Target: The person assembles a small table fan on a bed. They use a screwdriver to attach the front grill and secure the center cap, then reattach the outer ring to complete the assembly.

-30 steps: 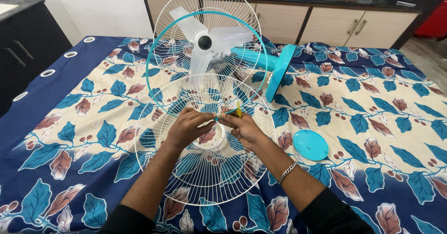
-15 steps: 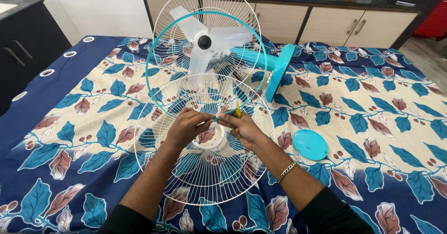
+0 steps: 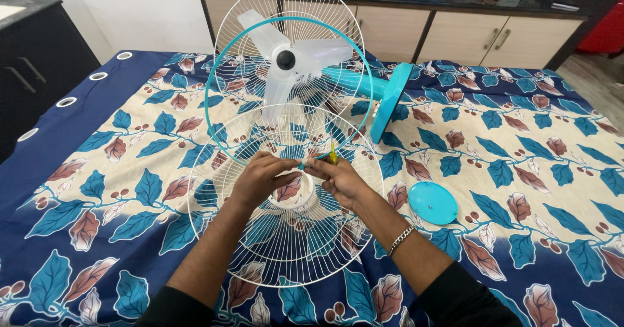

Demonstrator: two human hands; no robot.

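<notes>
Left hand (image 3: 260, 177): fingers closed, pinching the teal ring (image 3: 214, 73) at its near edge. White wire guard (image 3: 286, 249): loose, lying flat on the leaf-print sheet (image 3: 97, 171) under both hands. Right hand (image 3: 339, 179): closed around a small yellow-handled screwdriver (image 3: 332, 153), tip at the same spot on the ring. Fan (image 3: 286, 59): lying on its side behind the guard, teal base (image 3: 389, 99) to its right. Teal round cap (image 3: 433, 203): on the sheet, right of the right forearm.
</notes>
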